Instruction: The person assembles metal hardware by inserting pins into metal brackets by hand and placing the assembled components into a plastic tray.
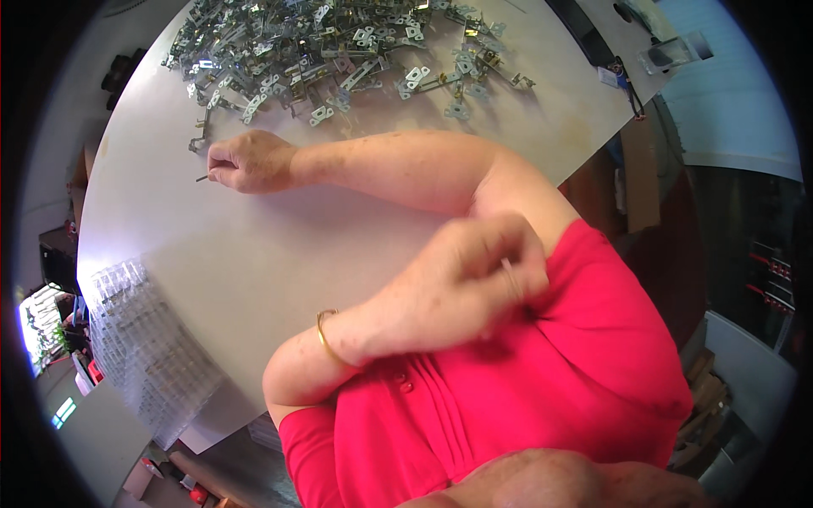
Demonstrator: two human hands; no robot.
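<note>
My arms cross in front of my red shirt. My right hand reaches over to the left part of the table, closed in a pinch. A short thin dark rod-like piece sticks out from its fingertips. Just beyond that hand lies a small metal bracket at the edge of a big heap of silvery metal brackets. My left hand, with a gold bracelet at its wrist, is raised near my chest on the right. Its fingers are curled together; a small pale sliver shows between them, too blurred to name.
The pale table has a curved-looking edge. Clear plastic trays are stacked at its left near corner. At the far right lie a long black object and a clear plastic piece. A cardboard box stands beyond the right edge.
</note>
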